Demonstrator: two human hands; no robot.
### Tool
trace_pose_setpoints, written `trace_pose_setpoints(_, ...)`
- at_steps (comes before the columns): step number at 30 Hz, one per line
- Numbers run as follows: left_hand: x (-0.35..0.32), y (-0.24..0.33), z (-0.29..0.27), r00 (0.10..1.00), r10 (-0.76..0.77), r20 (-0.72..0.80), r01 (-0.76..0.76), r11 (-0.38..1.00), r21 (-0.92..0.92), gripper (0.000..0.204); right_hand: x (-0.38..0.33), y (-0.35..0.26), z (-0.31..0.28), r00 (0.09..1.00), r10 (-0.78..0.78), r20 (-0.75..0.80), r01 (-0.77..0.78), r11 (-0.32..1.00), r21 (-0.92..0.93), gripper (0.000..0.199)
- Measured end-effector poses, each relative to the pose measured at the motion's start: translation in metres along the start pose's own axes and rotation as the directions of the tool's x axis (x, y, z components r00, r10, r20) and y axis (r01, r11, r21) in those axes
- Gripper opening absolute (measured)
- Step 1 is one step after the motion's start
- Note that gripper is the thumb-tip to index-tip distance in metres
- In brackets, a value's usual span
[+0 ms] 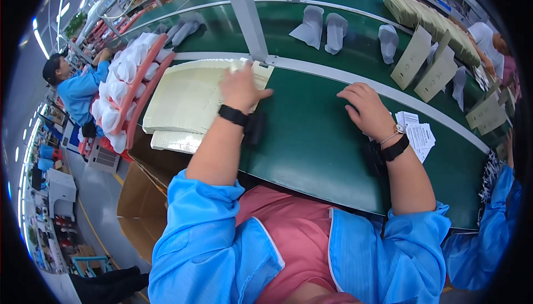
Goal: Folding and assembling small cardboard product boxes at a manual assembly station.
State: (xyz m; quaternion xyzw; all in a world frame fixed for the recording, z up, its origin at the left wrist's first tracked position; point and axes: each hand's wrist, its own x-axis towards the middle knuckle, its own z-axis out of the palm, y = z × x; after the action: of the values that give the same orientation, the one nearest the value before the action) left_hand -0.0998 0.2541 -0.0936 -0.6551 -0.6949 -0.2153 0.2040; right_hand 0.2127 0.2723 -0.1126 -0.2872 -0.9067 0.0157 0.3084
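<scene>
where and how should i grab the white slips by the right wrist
Probably pinch the white slips by their right corners, coming from the right: they lie flat, those corners splay free, and the right hand crowds their left side.

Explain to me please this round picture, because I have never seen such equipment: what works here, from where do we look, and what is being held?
There is no robot, only a person's two bare hands. The single picture comes from a wide fisheye camera on the person's head, looking down, so straight edges bend near the rim.

The left hand, blurred, is at the far part of a stack of flat cream cartons; whether it grips anything is unclear. The right hand is over the green work surface, fingers loosely curled, with nothing visible in it. Printed paper slips lie beside its wrist.

Beyond the metal rail, a second green surface carries whitish wrapped items and standing cream cartons.
</scene>
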Motion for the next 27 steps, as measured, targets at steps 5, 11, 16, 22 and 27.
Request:
trace_pose_setpoints(5,0.004,-0.005,-0.018,0.888,-0.232,0.397,0.163,0.966,0.199,0.095,-0.005,0.005,0.006,1.000,-0.017,0.025,0.017,1.000,0.003,0.030)
trace_pose_setpoints(11,0.015,-0.034,0.006,0.940,-0.186,0.286,0.273,0.914,-0.301,0.089,0.001,-0.005,0.005,0.999,0.041,0.031,-0.044,0.995,0.086,0.030)
trace_pose_setpoints(16,0.020,0.049,-0.025,0.988,-0.032,0.153,0.148,0.516,-0.844,0.067,0.023,-0.040,-0.004,0.920,0.388,-0.048,-0.285,0.750,0.596,0.037)
trace_pose_setpoints(22,0.023,0.112,-0.046,0.981,-0.085,-0.172,-0.177,-0.048,-0.983,0.044,0.039,-0.036,-0.012,0.863,0.377,-0.336,0.111,0.507,0.855,0.042)
trace_pose_setpoints(27,0.021,0.113,-0.022,0.979,-0.084,-0.188,-0.199,-0.155,-0.968,0.043,0.046,-0.023,-0.010,0.882,-0.015,-0.471,0.281,0.820,0.500,0.046)
